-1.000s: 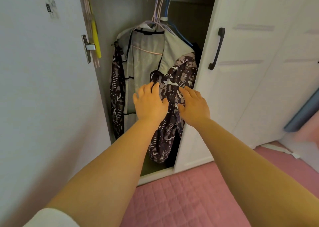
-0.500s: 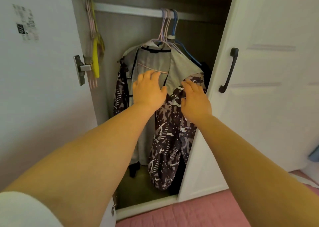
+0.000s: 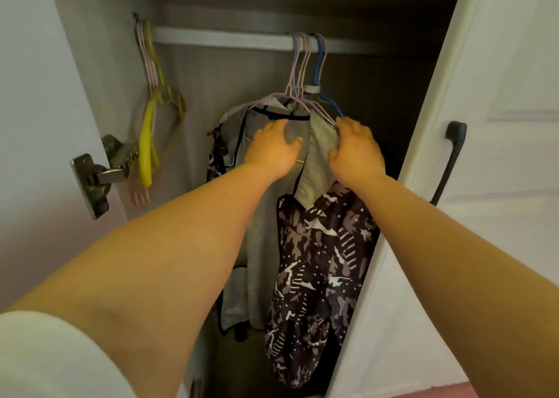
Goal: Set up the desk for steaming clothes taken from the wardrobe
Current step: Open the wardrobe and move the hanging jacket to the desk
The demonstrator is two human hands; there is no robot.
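Wardrobe [image 3: 211, 70] holds hung jacket [image 3: 320, 161]; left hand [image 3: 272, 152] flat on it, right hand [image 3: 355, 152] grip unclear.

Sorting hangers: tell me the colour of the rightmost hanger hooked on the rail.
Blue hanger, seen in the head view; the others beside it look pale pink.

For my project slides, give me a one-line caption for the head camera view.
Both hands, left hand and right hand, reach the grey garment hanging on the wardrobe rail.

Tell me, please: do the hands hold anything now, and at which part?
Both touch the grey garment near its shoulders: left hand, right hand. A closed grip cannot be told.
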